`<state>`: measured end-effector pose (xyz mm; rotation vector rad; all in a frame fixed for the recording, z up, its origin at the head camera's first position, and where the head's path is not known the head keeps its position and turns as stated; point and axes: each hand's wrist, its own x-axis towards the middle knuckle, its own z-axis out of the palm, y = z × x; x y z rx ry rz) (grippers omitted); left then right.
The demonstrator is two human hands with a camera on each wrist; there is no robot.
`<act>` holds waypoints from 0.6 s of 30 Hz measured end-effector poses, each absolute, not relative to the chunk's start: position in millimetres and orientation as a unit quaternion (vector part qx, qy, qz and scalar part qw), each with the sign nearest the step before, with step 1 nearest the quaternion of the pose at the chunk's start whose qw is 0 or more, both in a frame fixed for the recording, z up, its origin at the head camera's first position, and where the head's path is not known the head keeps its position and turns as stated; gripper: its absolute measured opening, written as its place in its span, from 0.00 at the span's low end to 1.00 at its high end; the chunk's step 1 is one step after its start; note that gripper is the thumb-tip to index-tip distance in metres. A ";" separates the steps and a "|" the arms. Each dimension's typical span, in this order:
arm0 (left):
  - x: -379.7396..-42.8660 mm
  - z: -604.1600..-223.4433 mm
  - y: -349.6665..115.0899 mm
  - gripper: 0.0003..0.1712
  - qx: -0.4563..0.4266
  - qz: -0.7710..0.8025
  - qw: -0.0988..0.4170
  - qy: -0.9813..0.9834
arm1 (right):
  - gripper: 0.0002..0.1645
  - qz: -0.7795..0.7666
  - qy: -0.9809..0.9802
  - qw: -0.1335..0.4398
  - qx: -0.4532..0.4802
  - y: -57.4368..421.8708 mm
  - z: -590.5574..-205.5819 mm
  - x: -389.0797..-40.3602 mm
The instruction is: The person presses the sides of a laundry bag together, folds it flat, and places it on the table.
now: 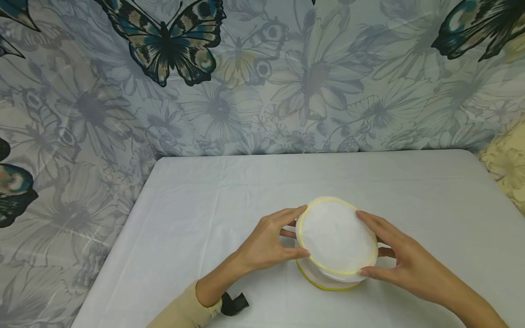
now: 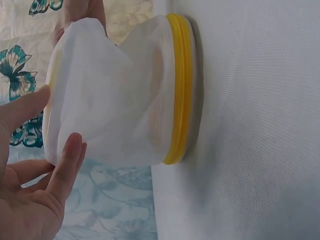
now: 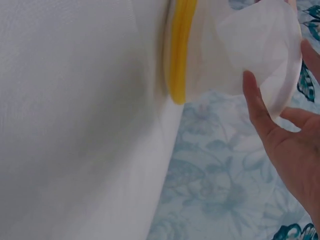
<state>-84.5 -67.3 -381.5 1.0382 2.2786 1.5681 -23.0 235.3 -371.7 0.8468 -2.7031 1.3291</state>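
Observation:
A round white mesh laundry bag (image 1: 337,234) with yellow trim stands upright on the table, its flat top facing up. In the left wrist view a yellow zip band (image 2: 181,90) runs around its base, and the soft side wall (image 2: 105,95) is creased and partly see-through. My left hand (image 1: 268,241) grips the left side of the top rim, thumb at the near edge and fingers along the far side. Opposite it, my right hand (image 1: 404,257) holds the right side of the rim between thumb and fingers. The right wrist view shows that hand (image 3: 295,145) beside the bag's upper edge.
White cloth covers the table (image 1: 197,218), whose back edge meets a hanging butterfly-and-flower printed fabric (image 1: 254,105). A black strap end (image 1: 235,304) sticks out by the left sleeve (image 1: 186,307). Yellowish patterned fabric (image 1: 506,161) hangs past the table's right side.

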 end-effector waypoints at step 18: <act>-90.1 -386.5 -67.0 0.52 0.319 0.515 0.137 0.784 | 0.69 0.398 -0.874 0.031 0.276 237.7 -381.9 -22.1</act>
